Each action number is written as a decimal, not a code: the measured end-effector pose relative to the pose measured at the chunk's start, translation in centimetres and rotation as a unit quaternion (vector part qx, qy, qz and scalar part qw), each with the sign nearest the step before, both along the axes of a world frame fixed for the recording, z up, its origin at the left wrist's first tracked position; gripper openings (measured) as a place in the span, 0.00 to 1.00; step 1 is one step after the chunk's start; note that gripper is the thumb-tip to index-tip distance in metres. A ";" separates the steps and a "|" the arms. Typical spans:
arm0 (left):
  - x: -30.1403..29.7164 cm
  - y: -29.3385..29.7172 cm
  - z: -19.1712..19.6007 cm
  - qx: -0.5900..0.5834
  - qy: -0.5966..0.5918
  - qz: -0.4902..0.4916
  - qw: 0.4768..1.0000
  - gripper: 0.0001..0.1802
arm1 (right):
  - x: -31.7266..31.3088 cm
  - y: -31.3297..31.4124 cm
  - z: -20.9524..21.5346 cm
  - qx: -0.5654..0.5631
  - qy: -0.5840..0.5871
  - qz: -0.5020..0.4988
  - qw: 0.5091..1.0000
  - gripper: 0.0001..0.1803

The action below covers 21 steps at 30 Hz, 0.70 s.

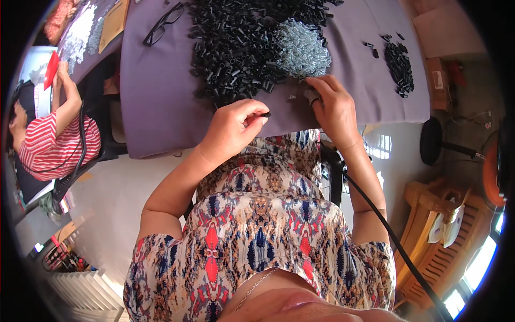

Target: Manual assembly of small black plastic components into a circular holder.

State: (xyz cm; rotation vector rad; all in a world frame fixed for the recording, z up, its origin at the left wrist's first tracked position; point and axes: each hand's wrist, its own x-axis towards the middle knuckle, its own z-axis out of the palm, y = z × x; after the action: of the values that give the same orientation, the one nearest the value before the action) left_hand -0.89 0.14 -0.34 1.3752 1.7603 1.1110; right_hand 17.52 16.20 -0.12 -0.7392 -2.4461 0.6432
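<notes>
A: Where is the small, short, black plastic piece [266, 114]?

B: Pinched between the thumb and fingertips of the person's left hand [230, 126], near the front edge of the purple cloth-covered table [161, 99]. That grip is narrow, with the dark end poking out past the fingers.

A: And the right hand [335, 104]?

B: Its fingers are bent, and the fingertips are at the lower edge of a rounded heap of tiny, clear, silvery pieces [303, 48]. Something greyish shows by the curled fingers, but I cannot tell whether that grip holds anything.

A: Is anything between the two hands?

B: Yes, a few loose clear bits [292, 97] on the cloth, nearer the right one.

A: What surrounds the silvery heap?

B: A much larger spread of short, hollow, black plastic tubes [228, 59] lies against its left side and reaches the far part of the table. Well apart, toward the right edge, is a smaller oblong pile of black pieces [399, 70], with a few strays beside it.

A: Anything else on there?

B: Black-framed eyeglasses [163, 24], near the far left corner.

A: And beyond?

B: At the left, another person in a red-and-white striped top [61, 142] has a hand by a flat red object [51, 70].
</notes>
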 end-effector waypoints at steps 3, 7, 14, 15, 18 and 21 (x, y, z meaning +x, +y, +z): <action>0.3 0.2 0.2 0.011 -0.010 -0.002 1.000 0.09 | -0.5 0.2 -0.4 0.044 -0.031 -0.003 0.999 0.17; 0.0 0.0 0.1 0.006 -0.003 -0.002 1.000 0.09 | 0.6 0.4 -0.3 0.003 -0.010 0.021 1.000 0.17; 0.0 0.1 0.2 -0.008 0.005 -0.006 1.000 0.09 | 0.6 0.4 0.4 -0.037 0.010 -0.003 0.999 0.16; 0.2 0.3 0.2 0.000 -0.001 -0.008 1.000 0.09 | 0.6 0.4 0.3 -0.037 0.011 -0.004 0.999 0.16; 0.3 0.2 0.2 0.008 -0.012 -0.007 1.000 0.09 | 0.7 0.4 0.0 0.004 -0.020 0.003 1.000 0.16; 0.1 -0.1 0.0 0.005 -0.013 -0.004 1.000 0.09 | 1.4 0.3 0.2 -0.024 -0.033 0.020 0.999 0.17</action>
State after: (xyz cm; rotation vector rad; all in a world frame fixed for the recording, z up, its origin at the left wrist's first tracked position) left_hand -0.82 0.06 -0.30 1.3664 1.7330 1.1301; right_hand 18.97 16.48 0.10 -0.7436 -2.5201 0.7063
